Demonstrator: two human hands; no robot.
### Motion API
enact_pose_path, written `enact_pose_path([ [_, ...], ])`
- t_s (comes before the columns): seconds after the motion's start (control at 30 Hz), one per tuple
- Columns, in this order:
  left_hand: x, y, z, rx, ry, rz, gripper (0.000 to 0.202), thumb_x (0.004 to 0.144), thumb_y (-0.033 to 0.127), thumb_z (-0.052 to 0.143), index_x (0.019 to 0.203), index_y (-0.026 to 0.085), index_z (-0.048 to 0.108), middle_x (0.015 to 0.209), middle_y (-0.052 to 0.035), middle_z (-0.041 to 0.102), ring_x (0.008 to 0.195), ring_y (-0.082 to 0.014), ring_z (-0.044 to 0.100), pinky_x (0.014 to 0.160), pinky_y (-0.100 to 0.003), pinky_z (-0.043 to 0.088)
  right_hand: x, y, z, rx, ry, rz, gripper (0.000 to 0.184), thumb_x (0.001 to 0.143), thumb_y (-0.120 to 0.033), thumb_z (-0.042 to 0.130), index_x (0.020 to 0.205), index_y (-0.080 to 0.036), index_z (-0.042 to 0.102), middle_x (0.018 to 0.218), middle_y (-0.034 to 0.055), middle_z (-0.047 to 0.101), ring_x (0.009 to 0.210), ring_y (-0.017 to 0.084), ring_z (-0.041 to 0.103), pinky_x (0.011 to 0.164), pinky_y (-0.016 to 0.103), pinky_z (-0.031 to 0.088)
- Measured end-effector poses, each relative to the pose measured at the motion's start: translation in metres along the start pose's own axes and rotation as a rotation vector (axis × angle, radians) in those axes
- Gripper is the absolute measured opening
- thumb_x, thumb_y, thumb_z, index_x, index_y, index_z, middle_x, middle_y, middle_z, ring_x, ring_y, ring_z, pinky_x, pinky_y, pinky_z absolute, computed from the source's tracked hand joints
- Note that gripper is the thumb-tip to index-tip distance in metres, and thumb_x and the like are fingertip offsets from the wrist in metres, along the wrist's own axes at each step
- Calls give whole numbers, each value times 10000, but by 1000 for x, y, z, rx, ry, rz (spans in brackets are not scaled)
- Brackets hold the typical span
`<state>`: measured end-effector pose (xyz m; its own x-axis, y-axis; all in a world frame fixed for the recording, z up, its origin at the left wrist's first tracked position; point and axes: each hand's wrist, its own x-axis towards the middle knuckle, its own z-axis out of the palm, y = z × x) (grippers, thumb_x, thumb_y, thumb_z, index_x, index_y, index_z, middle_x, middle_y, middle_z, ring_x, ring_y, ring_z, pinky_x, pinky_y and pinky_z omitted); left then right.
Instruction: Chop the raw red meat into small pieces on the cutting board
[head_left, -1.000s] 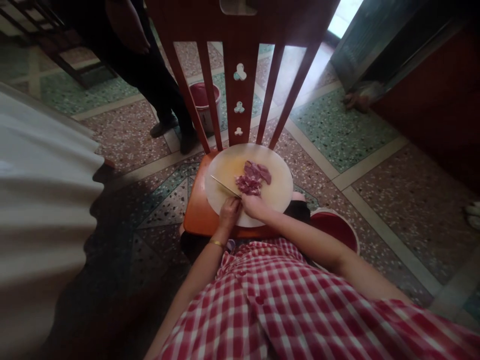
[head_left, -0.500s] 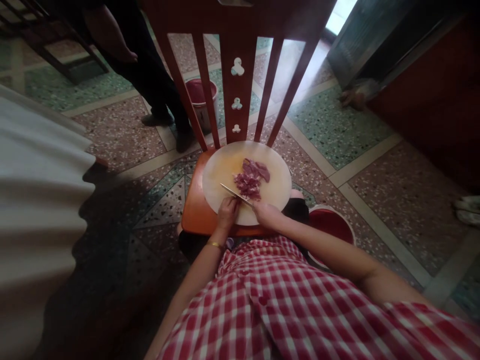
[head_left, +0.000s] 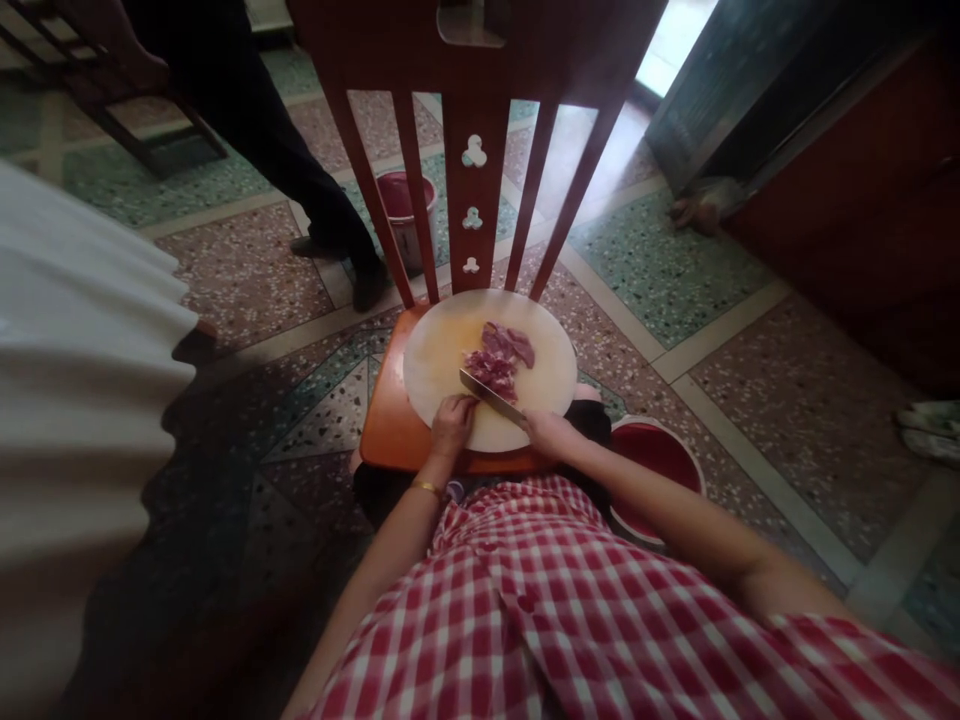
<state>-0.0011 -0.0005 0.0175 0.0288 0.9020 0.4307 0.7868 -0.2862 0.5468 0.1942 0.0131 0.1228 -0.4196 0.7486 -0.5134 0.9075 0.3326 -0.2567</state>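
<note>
A round white cutting board [head_left: 442, 350] lies on the seat of an orange-red wooden chair [head_left: 386, 432]. On the board's middle is a small heap of raw red meat [head_left: 499, 358], partly sliced. My right hand [head_left: 547, 432] is closed on the handle of a knife [head_left: 491, 395]; the blade lies slanted at the near side of the meat. My left hand [head_left: 452, 422] rests on the near edge of the board with curled fingers, just below the blade's tip. What its fingers hold is hidden.
The chair's slatted back [head_left: 472, 150] rises behind the board. A red bucket [head_left: 401, 200] stands on the tiled floor beyond it, and a red basin [head_left: 660, 460] sits by my right arm. Another person's dark-trousered legs [head_left: 247, 120] stand far left. White cloth [head_left: 75, 400] fills the left edge.
My right hand has drawn back toward me and to the right, pulling the knife along the meat's near side. The other person's legs have shifted.
</note>
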Motion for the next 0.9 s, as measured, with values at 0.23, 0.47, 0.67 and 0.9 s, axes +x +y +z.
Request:
enact_pose_path([
  [0.23, -3, -3, 1, 24, 21, 12, 120, 848, 179, 515, 912, 168, 616, 901, -79, 617, 894, -189, 555, 794, -318, 489, 5, -17, -3, -74, 8, -44, 304, 913, -174, 321, 1166, -133, 484, 931, 121, 640, 875, 231, 615, 763, 299, 459],
  [0.47, -1, -9, 5, 46, 14, 9, 154, 847, 164, 481, 904, 162, 624, 933, -101, 616, 919, -201, 562, 807, -330, 487, 49, -48, -8, -40, 75, -94, 340, 889, -129, 346, 1214, -126, 445, 982, 139, 630, 902, 225, 615, 792, 310, 467],
  [0.67, 3, -6, 0, -9, -24, -51, 151, 852, 186, 477, 845, 166, 626, 873, -87, 620, 882, -194, 556, 804, -330, 472, 64, -58, -12, -39, 97, -92, 231, 895, -137, 361, 1064, -116, 516, 963, 155, 637, 920, 244, 612, 781, 320, 473],
  [0.9, 7, -6, -2, 22, 8, -98, 133, 834, 182, 510, 865, 151, 635, 894, -94, 623, 884, -210, 537, 809, -349, 444, 44, -36, -9, -29, 62, -110, 217, 892, -132, 379, 1048, -91, 525, 966, 174, 635, 906, 244, 614, 793, 315, 460],
])
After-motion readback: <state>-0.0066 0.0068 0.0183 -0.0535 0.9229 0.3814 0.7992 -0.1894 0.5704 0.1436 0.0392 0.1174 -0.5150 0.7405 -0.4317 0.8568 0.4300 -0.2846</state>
